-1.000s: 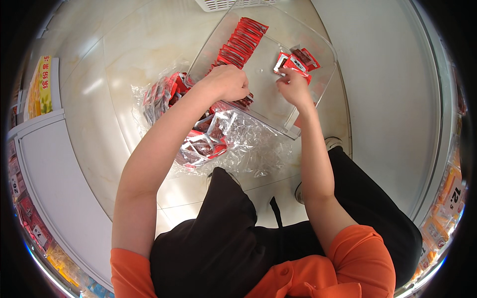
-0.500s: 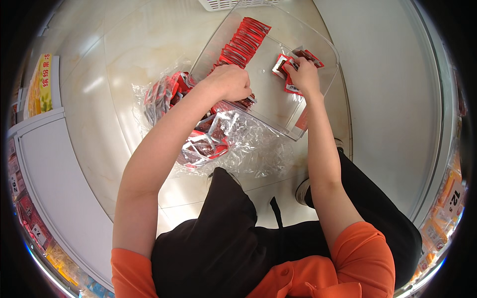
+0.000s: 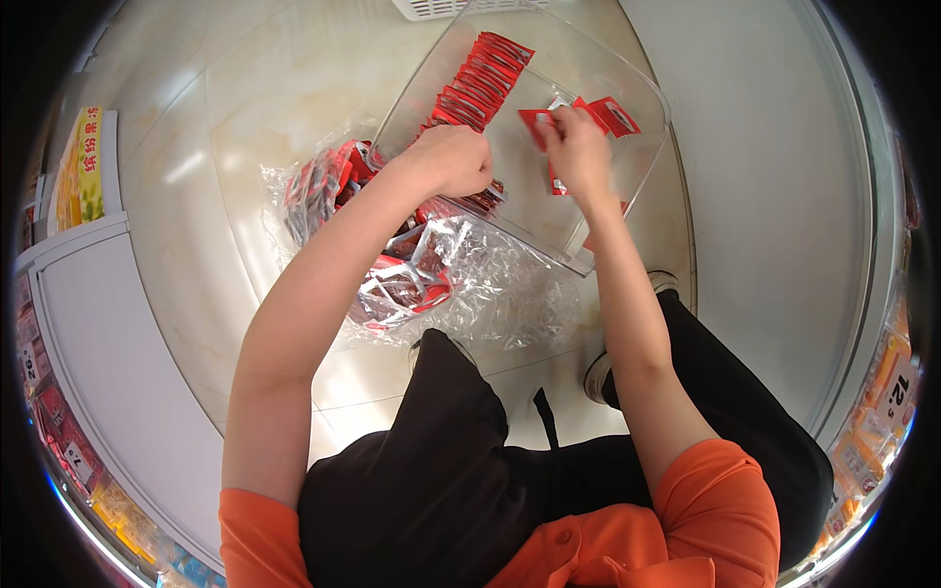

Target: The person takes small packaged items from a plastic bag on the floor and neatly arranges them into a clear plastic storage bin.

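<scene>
Red foil sachets fill this scene, and the step in hand looks like loading them into a clear plastic bin (image 3: 627, 186) that sits tilted on the pale tiled floor (image 3: 225, 225). A neat standing row of sachets (image 3: 480, 83) already runs along the bin's left wall toward its far end. The left hand (image 3: 453, 160) is curled at the near end of that row, its grip clenched over the last packets there, apparently bracing them upright. The right hand (image 3: 578, 147) is inside the bin further right, fingers pinched on a small bunch of loose sachets (image 3: 600, 113) that fan out beyond the fingertips; how many it grips cannot be told.

Just left of the bin lies a torn clear plastic wrapper (image 3: 470, 284) spread over the floor, with more red sachets heaped on it (image 3: 328, 181) and a silver-backed clump (image 3: 407, 284) beneath the left forearm. So the supply appears far from used up, and the bin is mostly bare across its right half.

By my reading, the next move calls for squaring the right hand's bunch so the packets face one way, then bringing them to the row's near end while the left hand eases off enough to admit them without toppling the row.
</scene>
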{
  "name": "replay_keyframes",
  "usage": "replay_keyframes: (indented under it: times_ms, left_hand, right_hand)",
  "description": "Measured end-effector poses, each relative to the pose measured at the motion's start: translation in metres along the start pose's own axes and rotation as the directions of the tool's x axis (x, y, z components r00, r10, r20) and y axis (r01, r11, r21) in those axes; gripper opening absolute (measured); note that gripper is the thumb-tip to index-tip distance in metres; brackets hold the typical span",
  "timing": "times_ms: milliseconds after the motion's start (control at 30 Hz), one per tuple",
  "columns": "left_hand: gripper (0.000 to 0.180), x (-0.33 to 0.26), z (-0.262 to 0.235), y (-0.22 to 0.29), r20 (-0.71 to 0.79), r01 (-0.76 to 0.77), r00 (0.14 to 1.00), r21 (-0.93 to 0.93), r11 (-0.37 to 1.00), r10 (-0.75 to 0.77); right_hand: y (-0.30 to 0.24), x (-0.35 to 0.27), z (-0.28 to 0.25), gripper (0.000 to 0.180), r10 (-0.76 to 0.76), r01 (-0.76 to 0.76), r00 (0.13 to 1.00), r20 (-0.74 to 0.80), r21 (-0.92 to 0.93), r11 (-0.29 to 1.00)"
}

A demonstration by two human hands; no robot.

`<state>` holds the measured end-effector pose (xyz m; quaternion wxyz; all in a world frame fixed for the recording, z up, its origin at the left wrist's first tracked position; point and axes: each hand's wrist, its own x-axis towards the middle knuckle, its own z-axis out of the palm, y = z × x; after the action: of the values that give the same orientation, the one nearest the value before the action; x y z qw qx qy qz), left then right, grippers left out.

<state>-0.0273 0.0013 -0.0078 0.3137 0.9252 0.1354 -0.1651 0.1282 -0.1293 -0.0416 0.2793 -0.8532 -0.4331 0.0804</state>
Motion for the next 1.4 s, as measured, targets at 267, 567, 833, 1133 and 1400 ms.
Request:
replay_keyframes:
  times_ms: [267,567,833,1133,1400]
  left_hand:
    - [0.017,-0.004,-0.008,0.006,-0.025,0.087,0.996,0.076,0.993,-0.086]
    - [0.015,-0.004,-0.008,0.005,-0.030,0.073,0.997,0.049,0.996,-0.071]
    - [0.016,0.000,0.000,0.000,-0.202,0.047,0.979,0.052,0.998,-0.035]
    - [0.025,-0.002,-0.005,0.005,-0.009,0.078,0.997,0.019,0.997,-0.078]
    - [0.024,-0.003,-0.009,0.006,0.023,0.059,0.998,-0.005,0.998,-0.059]
  right_hand:
    - [-0.026,-0.011,0.013,0.020,-0.159,0.128,0.885,0.437,0.100,0.987]
    - [-0.027,-0.017,0.009,0.010,-0.020,0.049,0.943,0.331,-0.078,0.996]
    - [-0.028,-0.022,-0.001,0.018,-0.048,-0.137,0.827,0.560,0.284,0.949]
    - [-0.023,-0.020,-0.003,0.026,-0.064,-0.130,0.786,0.615,0.266,0.955]
    - [0.024,-0.021,-0.016,0.042,0.212,-0.054,0.918,0.334,-0.424,0.904]
